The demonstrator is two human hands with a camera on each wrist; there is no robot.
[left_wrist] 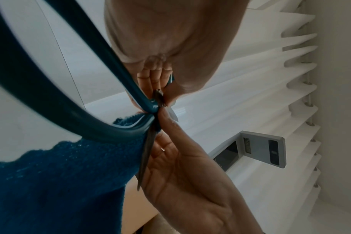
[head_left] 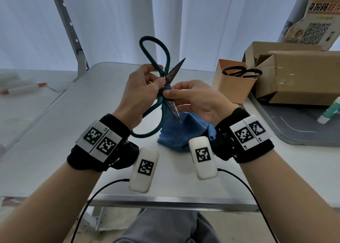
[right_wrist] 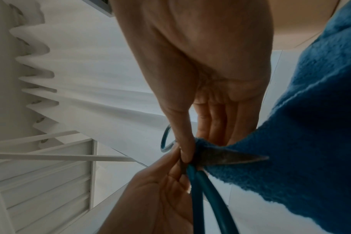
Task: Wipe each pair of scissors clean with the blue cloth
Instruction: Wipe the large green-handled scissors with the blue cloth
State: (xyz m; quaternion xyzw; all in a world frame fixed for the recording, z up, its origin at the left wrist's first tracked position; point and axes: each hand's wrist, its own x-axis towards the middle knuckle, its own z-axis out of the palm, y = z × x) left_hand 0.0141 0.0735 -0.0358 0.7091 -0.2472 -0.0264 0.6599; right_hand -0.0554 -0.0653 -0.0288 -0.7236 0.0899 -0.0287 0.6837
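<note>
— Status: which step?

— Wiping, first pair. My left hand [head_left: 141, 94] grips the green-handled scissors [head_left: 161, 88] near the pivot, blades spread, held above the table [head_left: 92, 125]. My right hand [head_left: 195, 99] pinches the blue cloth [head_left: 182, 132] around the lower blade, close to the pivot.

— Next?

— I judge a slow stroke toward the tip. Black-handled scissors [head_left: 241, 72] wait in the cup [head_left: 233, 88].
</note>
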